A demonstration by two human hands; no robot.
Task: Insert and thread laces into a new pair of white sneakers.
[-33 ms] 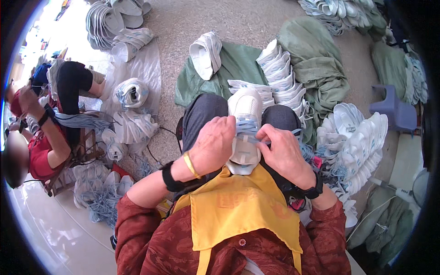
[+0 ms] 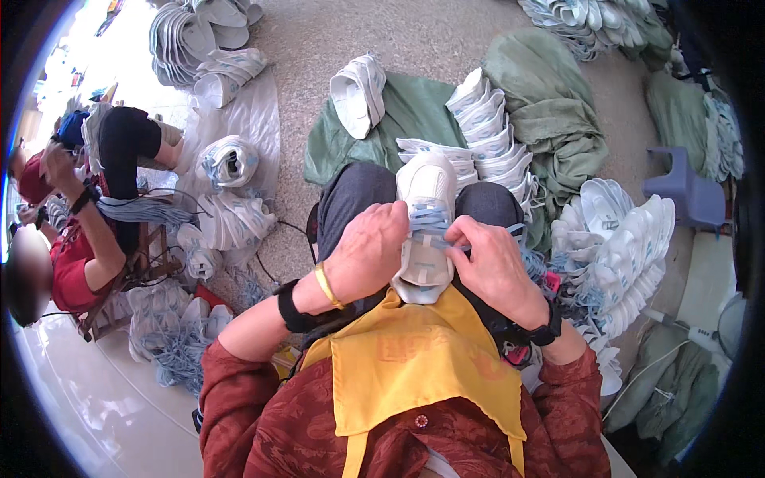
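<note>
A white shoe upper stands between my knees, toe pointing away from me and its padded opening toward my yellow apron. Light-blue shoelace crosses its front in several rows. My left hand is closed at the left edge of the lacing, fingertips pinched together on the lace. On the opposite edge, my right hand pinches the lace between thumb and forefinger. The lace ends are mostly hidden by my fingers.
Stacked white uppers lie ahead on green cloth. More uppers are piled at my right, near a grey-blue stool. On the left sits a co-worker in a red shirt, beside bundled blue laces.
My hands and the shoe upper stay almost in place, with only a slight shift of my left hand. The co-worker's raised arm has moved a little.
</note>
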